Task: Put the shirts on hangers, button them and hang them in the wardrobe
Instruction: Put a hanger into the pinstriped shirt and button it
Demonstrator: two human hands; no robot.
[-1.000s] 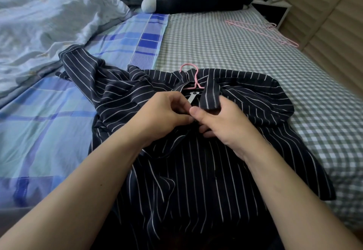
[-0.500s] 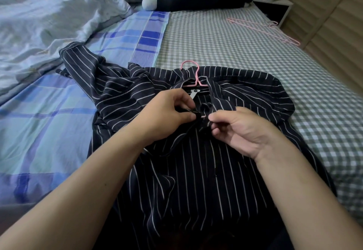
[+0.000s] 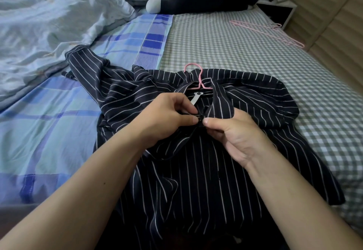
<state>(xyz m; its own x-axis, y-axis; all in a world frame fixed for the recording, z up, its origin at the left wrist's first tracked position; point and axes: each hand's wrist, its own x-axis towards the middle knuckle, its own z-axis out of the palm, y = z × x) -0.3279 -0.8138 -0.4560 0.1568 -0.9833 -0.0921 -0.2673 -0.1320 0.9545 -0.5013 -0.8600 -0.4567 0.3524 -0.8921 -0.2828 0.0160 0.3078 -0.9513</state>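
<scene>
Fingertips (image 3: 206,120) of both hands pinch the striped shirt (image 3: 196,171) at its top button; buttoning underway, pink hanger (image 3: 199,76) just beyond; next, push it through.

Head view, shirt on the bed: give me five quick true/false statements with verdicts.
1. The dark navy shirt with thin white stripes lies on the bed with a pink wire hanger inside it, hook sticking out at the collar. True.
2. The left hand rests flat on the blue plaid sheet. False: it pinches the shirt front just below the collar.
3. The right hand pinches the shirt front opposite the left, thumbs nearly meeting. True.
4. The spare pink hangers hang on the wardrobe. False: they lie on the green-and-white checked sheet, far right.
5. The shirt is folded into a neat square. False: it is spread out, one sleeve crumpled to the left.
</scene>
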